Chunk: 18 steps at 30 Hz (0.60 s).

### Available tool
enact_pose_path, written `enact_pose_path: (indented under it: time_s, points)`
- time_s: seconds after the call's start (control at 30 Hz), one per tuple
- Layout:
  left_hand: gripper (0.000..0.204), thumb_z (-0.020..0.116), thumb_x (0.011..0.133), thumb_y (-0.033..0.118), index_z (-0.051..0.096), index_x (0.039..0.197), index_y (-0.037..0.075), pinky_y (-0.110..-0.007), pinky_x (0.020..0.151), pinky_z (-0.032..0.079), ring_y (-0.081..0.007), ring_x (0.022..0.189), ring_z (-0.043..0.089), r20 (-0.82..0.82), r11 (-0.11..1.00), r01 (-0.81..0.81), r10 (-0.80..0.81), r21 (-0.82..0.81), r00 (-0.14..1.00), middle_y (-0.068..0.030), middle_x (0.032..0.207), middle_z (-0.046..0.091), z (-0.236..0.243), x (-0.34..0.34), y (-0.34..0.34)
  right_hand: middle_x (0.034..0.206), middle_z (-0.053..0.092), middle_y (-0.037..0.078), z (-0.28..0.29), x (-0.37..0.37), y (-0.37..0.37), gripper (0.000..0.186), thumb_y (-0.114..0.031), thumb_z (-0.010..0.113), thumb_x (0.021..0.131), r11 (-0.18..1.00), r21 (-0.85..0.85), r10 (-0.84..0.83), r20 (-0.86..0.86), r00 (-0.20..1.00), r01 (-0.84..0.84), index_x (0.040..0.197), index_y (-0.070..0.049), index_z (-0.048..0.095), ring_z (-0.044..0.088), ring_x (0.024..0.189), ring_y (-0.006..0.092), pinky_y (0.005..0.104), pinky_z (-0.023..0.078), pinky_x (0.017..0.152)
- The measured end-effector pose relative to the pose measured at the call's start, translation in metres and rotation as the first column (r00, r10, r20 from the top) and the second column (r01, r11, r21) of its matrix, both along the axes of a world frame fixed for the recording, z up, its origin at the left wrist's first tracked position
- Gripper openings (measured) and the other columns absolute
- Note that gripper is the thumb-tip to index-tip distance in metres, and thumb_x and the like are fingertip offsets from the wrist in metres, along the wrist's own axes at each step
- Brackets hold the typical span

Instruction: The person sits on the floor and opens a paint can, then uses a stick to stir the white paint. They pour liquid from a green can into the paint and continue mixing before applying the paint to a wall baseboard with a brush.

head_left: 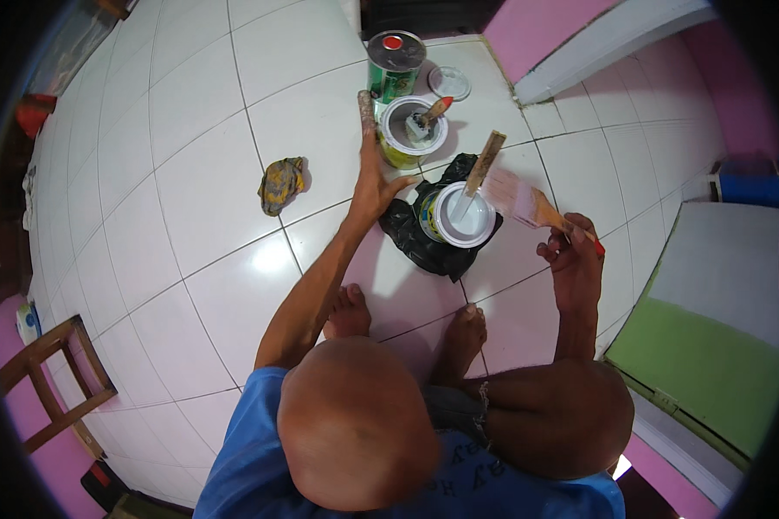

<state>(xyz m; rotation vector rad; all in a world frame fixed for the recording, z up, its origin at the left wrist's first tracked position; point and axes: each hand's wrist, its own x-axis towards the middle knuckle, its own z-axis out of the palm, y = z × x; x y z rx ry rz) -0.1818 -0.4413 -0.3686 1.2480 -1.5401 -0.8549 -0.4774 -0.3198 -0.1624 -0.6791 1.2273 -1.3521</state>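
Right hand: gripping the handle of the wide paint brush (532,206) with bent fingers, this hand (571,259) low and to the right of the open cans.
Left hand: thumb spread and fingers stretched forward, this hand (374,186) appears open beside the second can (396,157); whether it touches is unclear.
Brush handling: a light grip near the ferrule should serve best, bristles kept level or tipped down over the can, so paint runs off the tips rather than toward the fingers.
Loading: dipping only the bristle ends and pressing each face on the rim should limit drips; the wooden stick (483,164) in the can needs room.
Steadying: the left hand could brace the paint can (428,216) against tipping.
Brush look: pinkish, broad bristles pointing left from the right hand, wooden handle, red end.
Paint can: between the hands, white-rimmed, holding pale paint (473,213), on a black plastic bag (420,246).
Second can: just right of the left hand's fingers, a smaller brush (424,123) inside.
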Motion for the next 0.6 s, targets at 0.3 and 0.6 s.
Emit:
enact_pose_path:
  time_s: [0.3,0.6]
  points:
    - [0.085,0.082,0.082,0.014,0.039,0.154,0.002,-0.050,0.116,0.032,-0.0419,0.138,0.046,0.297,0.982,0.189,-0.186,0.018,0.937,-0.0229,0.150,0.049,0.015,-0.011,0.116,0.103,0.069,0.006,-0.070,-0.023,0.048,0.032,-0.028,0.064,0.100,0.987,-0.003,-0.134,0.510,0.849,0.158,0.126,-0.010,0.063,0.065,0.090,0.0171,0.0420,0.057,0.083]
    - [0.096,0.080,0.075,0.008,0.033,0.158,0.001,-0.047,0.119,0.028,-0.0380,0.141,0.046,0.183,0.926,0.283,-0.332,0.249,0.925,-0.0225,0.150,0.051,0.011,-0.025,0.094,0.105,0.071,0.005,-0.089,-0.025,0.068,0.032,-0.027,0.060,0.102,0.978,-0.030,-0.127,0.697,0.705,0.206,0.130,-0.011,0.064,0.066,0.092,0.0191,0.0420,0.054,0.082]
